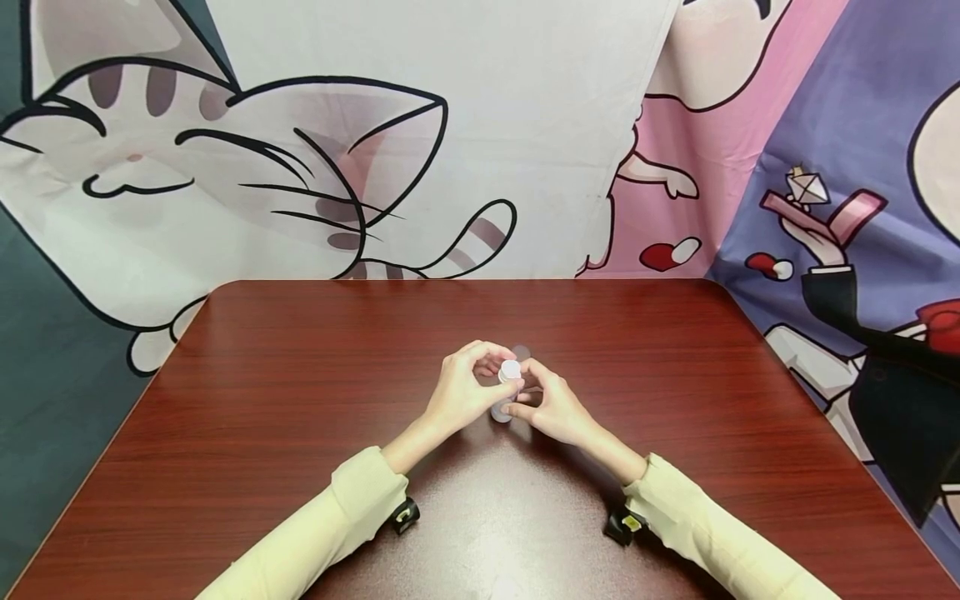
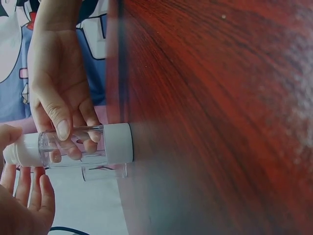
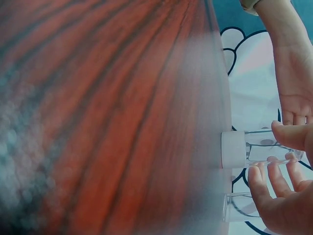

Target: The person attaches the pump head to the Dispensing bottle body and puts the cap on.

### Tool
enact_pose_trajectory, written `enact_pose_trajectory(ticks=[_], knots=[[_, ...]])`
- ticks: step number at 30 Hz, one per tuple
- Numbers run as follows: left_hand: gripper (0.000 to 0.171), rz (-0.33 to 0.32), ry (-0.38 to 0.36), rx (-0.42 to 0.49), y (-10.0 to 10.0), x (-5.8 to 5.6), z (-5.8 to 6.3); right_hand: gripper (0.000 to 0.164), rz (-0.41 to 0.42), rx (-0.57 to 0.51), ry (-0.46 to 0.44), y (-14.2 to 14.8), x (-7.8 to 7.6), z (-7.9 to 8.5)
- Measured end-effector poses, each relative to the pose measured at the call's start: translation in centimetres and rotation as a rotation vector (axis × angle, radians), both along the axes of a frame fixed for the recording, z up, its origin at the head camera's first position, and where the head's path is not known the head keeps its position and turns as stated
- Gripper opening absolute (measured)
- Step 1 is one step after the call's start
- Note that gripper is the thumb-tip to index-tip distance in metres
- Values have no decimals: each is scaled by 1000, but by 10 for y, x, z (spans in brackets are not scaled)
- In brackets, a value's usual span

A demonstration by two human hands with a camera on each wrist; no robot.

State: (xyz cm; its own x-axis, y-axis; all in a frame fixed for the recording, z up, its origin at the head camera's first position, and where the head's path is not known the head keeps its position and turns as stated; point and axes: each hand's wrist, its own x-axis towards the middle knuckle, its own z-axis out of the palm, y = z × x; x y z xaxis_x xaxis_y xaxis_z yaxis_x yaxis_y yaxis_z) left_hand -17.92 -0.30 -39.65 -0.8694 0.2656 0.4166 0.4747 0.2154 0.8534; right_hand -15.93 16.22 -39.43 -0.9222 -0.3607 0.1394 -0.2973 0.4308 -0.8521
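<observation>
A slim clear bottle with a white base and white top (image 1: pixel 510 371) stands upright on the table, between both hands. My left hand (image 1: pixel 463 387) holds the white top part between thumb and fingers. Lower down, my right hand (image 1: pixel 558 410) grips the see-through body. From the left wrist, the bottle's transparent body (image 2: pixel 95 147) shows the right fingers through it. In the right wrist view, the white base (image 3: pixel 234 149) meets the tabletop. Just behind the bottle stands a small clear cap (image 1: pixel 521 353), touched by neither hand.
The dark red wooden table (image 1: pixel 337 350) has its far edge against a cartoon-printed cloth (image 1: pixel 540 125). Black wrist devices (image 1: pixel 405 515) sit under both sleeves, low over the tabletop. Light glares on the table's near middle.
</observation>
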Motion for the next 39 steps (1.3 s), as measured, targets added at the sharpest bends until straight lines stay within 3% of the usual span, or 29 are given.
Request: enact_pose_trajectory(ticks=[5, 8, 11, 18, 25, 29, 33, 36, 39], knots=[[29, -23, 10, 8, -2, 14, 23, 38, -2, -12, 14, 6, -11, -23], [29, -40, 18, 25, -3, 19, 29, 38, 3, -17, 15, 8, -12, -27], [30, -58, 20, 37, -3, 19, 27, 38, 4, -26, 7, 9, -13, -27], [34, -97, 2, 45, -1, 2, -2, 40, -2, -22, 12, 8, -10, -25], [35, -119, 22, 31, -3, 0, -7, 40, -8, -10, 9, 7, -12, -26], [34, -96, 60, -10, -3, 1, -6, 40, -1, -18, 20, 7, -11, -26], [34, -49, 79, -28, -2, 0, -5, 38, -11, -3, 9, 2, -6, -15], [34, -5, 68, -23, -1, 1, -5, 37, -20, 13, 1, 2, -7, -16], [33, 44, 59, -12, 0, 1, -5, 37, -20, 3, 5, 7, -12, -27]])
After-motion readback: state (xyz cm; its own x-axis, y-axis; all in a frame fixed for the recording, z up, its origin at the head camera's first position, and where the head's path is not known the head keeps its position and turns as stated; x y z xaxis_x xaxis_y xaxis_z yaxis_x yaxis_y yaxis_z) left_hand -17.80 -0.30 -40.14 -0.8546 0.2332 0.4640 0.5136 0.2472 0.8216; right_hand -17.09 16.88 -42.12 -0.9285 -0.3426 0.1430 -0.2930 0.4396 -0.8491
